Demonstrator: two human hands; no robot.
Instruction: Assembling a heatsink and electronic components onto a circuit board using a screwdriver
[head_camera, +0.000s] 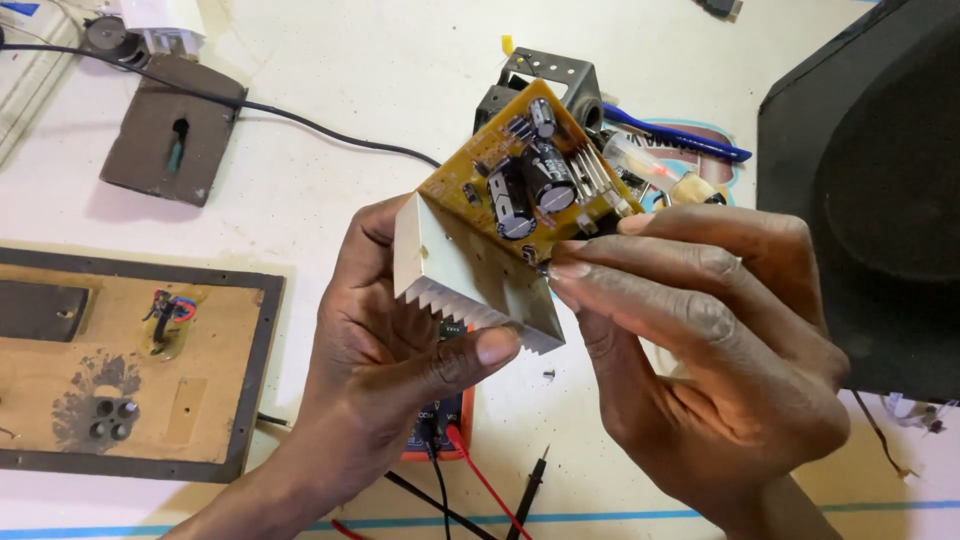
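**Holding the little board and picking at its edge**

I am working over a big white table (330, 90). To the right of my right hand a big black speaker shape (880, 190) is sitting very close, so I am having little room on that side. To the left of my left hand a brown wooden panel (130, 370) is lying flat, a bit apart from me. Farther off to the left a small brown block (170, 130) is lying with a black cable (300, 120) running past it.

My left hand (390, 350) is wrapping around a silver finned metal block (470, 275), thumb pressing on its toothed edge. A yellow circuit board (520, 170) with black round parts is joined to that block and is tilting up above my hands. My right hand (700, 340) is pinching narrow, fingertips (570, 268) touching where the board and the metal block meet. I think I am holding something tiny there, but I cannot tell what.

I am judging that the board is already out of its case and I am in the middle of the job at that joint. A tiny screw (548, 374) is lying on the table just under my hands.

Under my left hand an orange meter (445, 425) is peeking out, with red and black test leads (500, 490) trailing toward me. Behind the board a blue pen (680, 135) and a metal bracket (550, 75) are lying near.
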